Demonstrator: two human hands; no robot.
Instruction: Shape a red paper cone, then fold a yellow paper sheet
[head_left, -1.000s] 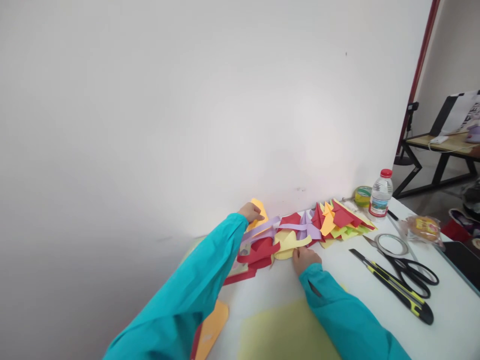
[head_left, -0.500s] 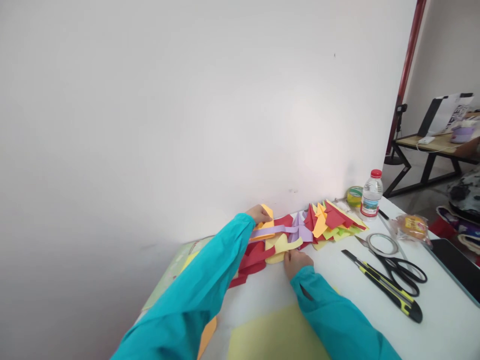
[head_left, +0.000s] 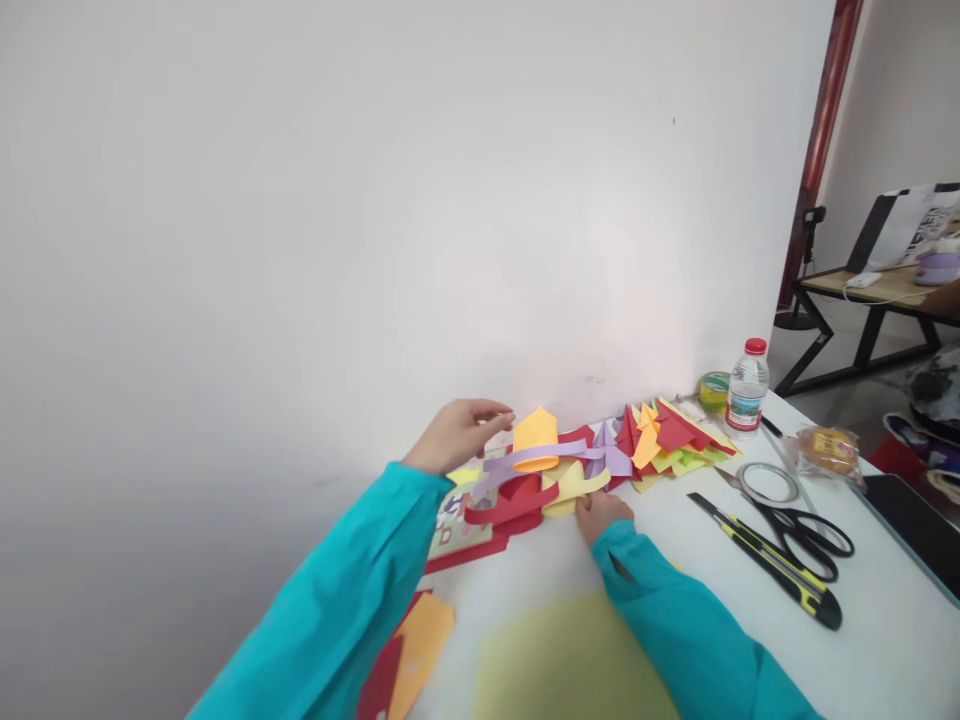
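Note:
My left hand point(head_left: 461, 435) is raised just left of an orange paper piece point(head_left: 535, 438) with a pointed top; its fingers stretch out and hold nothing. A long lilac paper strip point(head_left: 536, 455) crosses the orange piece. My right hand point(head_left: 602, 513) is closed at the edge of a pale yellow paper cutout point(head_left: 564, 487) with a curling strip; the fingertips are partly hidden. Between the hands lie red paper cutouts point(head_left: 517, 508), also with curved strips. Folded paper shapes point(head_left: 671, 440) in red, orange and yellow-green are heaped to the right of them.
Scissors point(head_left: 802, 540), a utility knife point(head_left: 772, 565) and a tape roll point(head_left: 769, 483) lie on the right of the white table. Behind them stand a water bottle point(head_left: 747, 388) and a wrapped snack point(head_left: 827, 452). Yellow paper point(head_left: 570, 660) lies in front; a wall rises behind.
My left hand has let go of the orange paper piece and moved left, its fingers opening. The right hand stays by the pale yellow cutout. More orange and red paper shows at the lower left.

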